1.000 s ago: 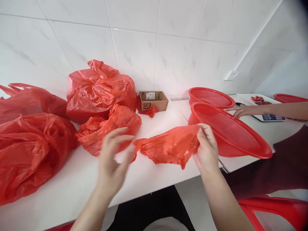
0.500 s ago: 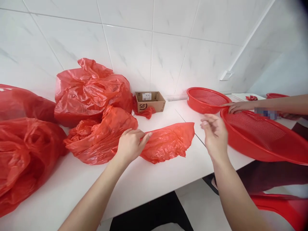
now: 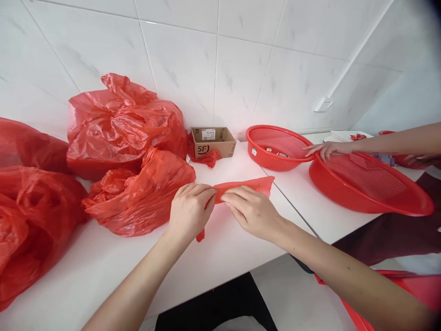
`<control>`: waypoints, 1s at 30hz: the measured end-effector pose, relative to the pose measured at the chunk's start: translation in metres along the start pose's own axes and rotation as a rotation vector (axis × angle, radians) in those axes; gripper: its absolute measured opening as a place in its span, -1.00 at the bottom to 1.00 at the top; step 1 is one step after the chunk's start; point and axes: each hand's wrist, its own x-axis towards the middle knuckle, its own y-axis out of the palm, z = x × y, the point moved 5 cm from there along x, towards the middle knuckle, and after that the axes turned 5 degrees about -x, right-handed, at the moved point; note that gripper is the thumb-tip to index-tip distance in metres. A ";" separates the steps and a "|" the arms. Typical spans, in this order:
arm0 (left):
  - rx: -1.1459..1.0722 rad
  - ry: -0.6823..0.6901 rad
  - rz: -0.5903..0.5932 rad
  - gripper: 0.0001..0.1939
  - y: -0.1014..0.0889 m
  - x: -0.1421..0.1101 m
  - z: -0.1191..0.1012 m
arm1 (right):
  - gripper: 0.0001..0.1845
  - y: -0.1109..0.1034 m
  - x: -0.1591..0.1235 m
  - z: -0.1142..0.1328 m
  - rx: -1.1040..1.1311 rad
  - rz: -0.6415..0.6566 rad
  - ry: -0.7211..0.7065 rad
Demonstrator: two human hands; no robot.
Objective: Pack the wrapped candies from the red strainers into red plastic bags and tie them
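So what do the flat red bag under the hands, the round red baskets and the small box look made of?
Red bag: thin plastic film, glossy and translucent; it creases sharply, like the stuffed bags nearby. Both hands, left and right, press it flat. Baskets: rigid moulded plastic, fine mesh walls with a smooth, shiny rim. Box: brown corrugated cardboard, matte, printed logo.

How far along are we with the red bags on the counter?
Done: nothing finished shows. In hand: left hand and right hand press one flat bag into a narrow strip. Left: the full bags beside it look untouched.
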 end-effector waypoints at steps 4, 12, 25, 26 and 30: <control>-0.018 -0.056 0.017 -0.69 0.008 -0.003 0.003 | -0.63 0.012 0.009 -0.005 -0.099 0.142 0.030; 0.173 -0.389 -0.081 -0.44 -0.031 0.008 0.046 | -0.64 0.032 -0.038 -0.025 -0.057 0.770 0.256; -0.507 -0.496 0.412 -0.29 -0.001 -0.021 0.041 | -0.42 -0.055 0.000 -0.096 0.153 -0.112 0.511; -0.571 -0.508 0.450 -0.33 -0.004 -0.026 0.042 | -0.42 -0.059 0.000 -0.120 0.035 -0.123 0.565; -0.735 -0.543 0.527 -0.42 -0.015 -0.039 0.045 | -0.46 -0.046 -0.013 -0.191 -0.316 0.196 0.766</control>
